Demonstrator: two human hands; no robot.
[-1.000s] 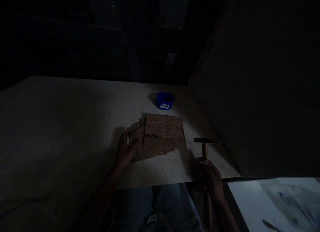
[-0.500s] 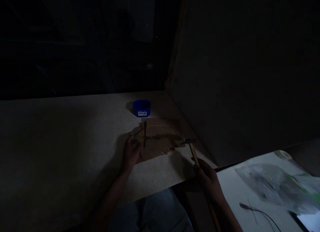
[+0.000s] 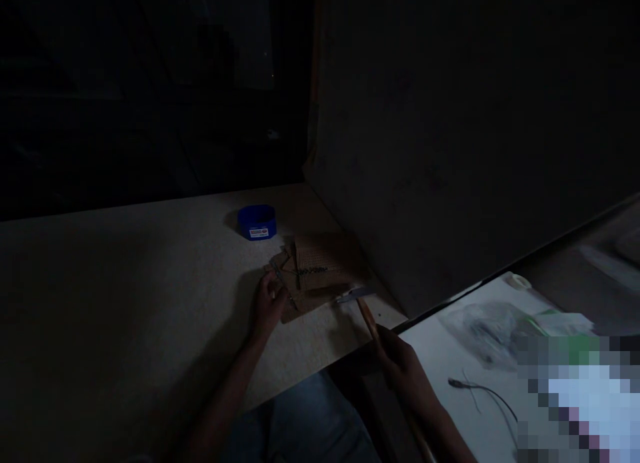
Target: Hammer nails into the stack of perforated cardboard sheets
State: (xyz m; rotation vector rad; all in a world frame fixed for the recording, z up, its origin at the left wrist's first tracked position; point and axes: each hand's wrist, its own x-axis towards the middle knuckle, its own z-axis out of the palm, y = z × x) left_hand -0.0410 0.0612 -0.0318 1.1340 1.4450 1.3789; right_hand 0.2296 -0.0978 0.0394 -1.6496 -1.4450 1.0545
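Note:
A hammer with a wooden handle is gripped in my right hand, its dark metal head over the near right edge of a brown cardboard piece. My left hand rests at the cardboard's left side, fingers curled in a pinch. At its fingertips is a thin, wire-like piece, too dim to make out well. A dark, twisted chain-like strip lies across the cardboard, pointing away from my left hand.
A blue open container with a white label stands behind the cardboard. A dark upright panel borders the tabletop on the right. Beyond it, a white surface holds a clear plastic bag and a cable. The light is very low.
The view has turned to the right. The hammer head has moved closer to my left hand and lower over the cardboard. My left hand stays at the cardboard's left side.

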